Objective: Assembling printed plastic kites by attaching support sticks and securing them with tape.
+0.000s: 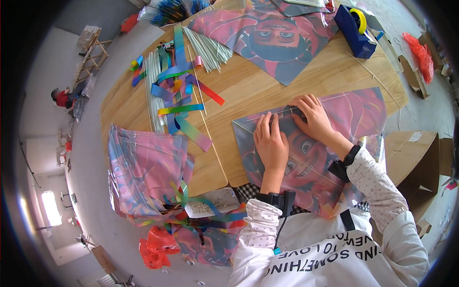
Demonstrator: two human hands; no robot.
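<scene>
A printed kite point(306, 148) with a cartoon face lies at the table's near right, its lower part hanging over the edge toward my lap. Thin white rods cross it. My left hand point(271, 146) rests flat on the kite, fingers stretched out near a short rod point(256, 118) along its upper side. Just to the right, my right hand point(313, 117) presses on the kite by the same rod, thumb spread from the slightly bent fingers. Whatever lies under the right fingertips is hidden.
Colourful ribbons point(179, 91) and bundles of white rods point(208, 48) lie on the left. Another kite sheet point(282, 45) is at the far side beside a blue tape dispenser point(356, 36). Stacked kites point(148, 167) hang at the left edge near a white box point(210, 205). Cardboard boxes point(406, 153) stand right.
</scene>
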